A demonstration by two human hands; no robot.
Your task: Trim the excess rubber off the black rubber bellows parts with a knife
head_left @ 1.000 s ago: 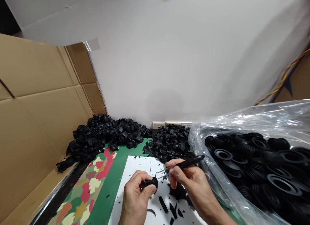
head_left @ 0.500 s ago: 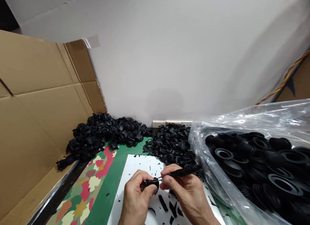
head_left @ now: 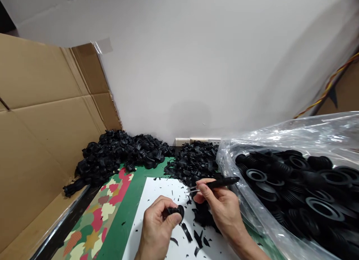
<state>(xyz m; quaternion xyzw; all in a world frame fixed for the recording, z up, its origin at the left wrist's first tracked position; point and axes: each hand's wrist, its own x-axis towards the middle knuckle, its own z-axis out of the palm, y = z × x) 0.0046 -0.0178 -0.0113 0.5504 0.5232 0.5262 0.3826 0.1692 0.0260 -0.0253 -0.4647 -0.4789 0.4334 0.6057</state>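
The left hand (head_left: 156, 228) pinches a small black ribbed rubber piece (head_left: 180, 212) between thumb and fingers, over the white flat sheet (head_left: 157, 189). Its long axis runs roughly left to right, the broad rounded end facing right. The right hand (head_left: 224, 206) grips a slim tool with a black handle and two metal prongs (head_left: 223, 182); the prongs point left, the handle's end right and slightly farther, and the tips are apart from the piece.

A narrow gap separates the hands above the sheet, whose left edge borders the green work surface (head_left: 114, 235). Black rubber scraps (head_left: 193, 161) heap at the far side. Close on the right, a clear plastic bag (head_left: 226, 155) of black ribbed rings limits room; brown cardboard (head_left: 42, 129) walls the left.
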